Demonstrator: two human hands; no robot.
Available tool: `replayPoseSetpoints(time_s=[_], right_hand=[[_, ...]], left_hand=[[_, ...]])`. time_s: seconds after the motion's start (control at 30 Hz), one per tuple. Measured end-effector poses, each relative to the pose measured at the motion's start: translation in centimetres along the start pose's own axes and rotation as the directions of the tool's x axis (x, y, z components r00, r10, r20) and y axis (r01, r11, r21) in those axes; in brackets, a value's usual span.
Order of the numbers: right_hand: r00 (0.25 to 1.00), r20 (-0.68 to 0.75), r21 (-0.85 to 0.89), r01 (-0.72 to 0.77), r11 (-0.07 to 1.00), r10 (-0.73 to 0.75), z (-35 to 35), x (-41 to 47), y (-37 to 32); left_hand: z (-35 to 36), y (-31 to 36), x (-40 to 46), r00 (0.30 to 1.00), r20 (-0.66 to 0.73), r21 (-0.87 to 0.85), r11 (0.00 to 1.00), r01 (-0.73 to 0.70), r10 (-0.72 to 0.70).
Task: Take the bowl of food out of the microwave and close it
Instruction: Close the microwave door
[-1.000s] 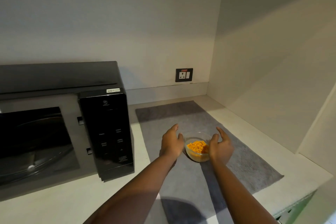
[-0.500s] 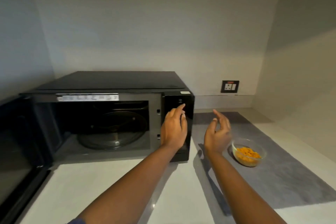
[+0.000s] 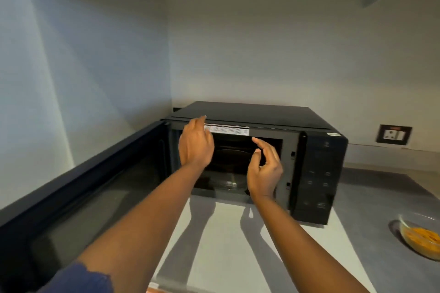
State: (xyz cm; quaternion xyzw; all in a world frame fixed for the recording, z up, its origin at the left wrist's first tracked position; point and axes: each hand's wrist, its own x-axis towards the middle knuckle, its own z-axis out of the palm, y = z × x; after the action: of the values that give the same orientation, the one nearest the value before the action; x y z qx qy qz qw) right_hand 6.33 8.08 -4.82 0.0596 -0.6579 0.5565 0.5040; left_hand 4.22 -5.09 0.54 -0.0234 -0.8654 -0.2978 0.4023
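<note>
The bowl of food (image 3: 422, 236) sits near the table's right edge, out of the microwave (image 3: 257, 154). Both hands, left hand (image 3: 195, 145) and right hand (image 3: 264, 171), hover empty and unclenched before the cavity. The door (image 3: 78, 197) hangs wide open; swung hard, it could jolt the microwave.

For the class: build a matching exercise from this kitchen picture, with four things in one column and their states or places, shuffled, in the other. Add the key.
Things
1. black microwave door
2. clear glass bowl of orange food
3. left hand
4. black wall socket

States or places
A. on the grey mat
B. swung wide open
C. on the back wall
D. empty, raised before the oven cavity

Pairs: 1-B, 2-A, 3-D, 4-C
</note>
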Motion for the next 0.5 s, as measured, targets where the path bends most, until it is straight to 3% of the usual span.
replayPoseSetpoints(time_s=[0.17,0.3,0.5], right_hand=[[0.987,0.131,0.152,0.068,0.986,-0.089,4.9,-3.1,-4.6],[0.939,0.279,0.258,0.129,0.957,-0.202,7.9,-5.7,-7.8],[0.801,0.499,0.382,0.139,0.914,-0.330,10.8,-9.0,-11.3]], left_hand=[[-6.2,-3.6,3.3,0.980,0.165,0.179,0.980,0.082,-0.112],[-10.4,-5.5,5.5,0.881,0.394,0.364,0.925,0.112,-0.262],[-14.9,-7.5,6.4,0.755,0.546,0.500,0.865,0.054,-0.363]])
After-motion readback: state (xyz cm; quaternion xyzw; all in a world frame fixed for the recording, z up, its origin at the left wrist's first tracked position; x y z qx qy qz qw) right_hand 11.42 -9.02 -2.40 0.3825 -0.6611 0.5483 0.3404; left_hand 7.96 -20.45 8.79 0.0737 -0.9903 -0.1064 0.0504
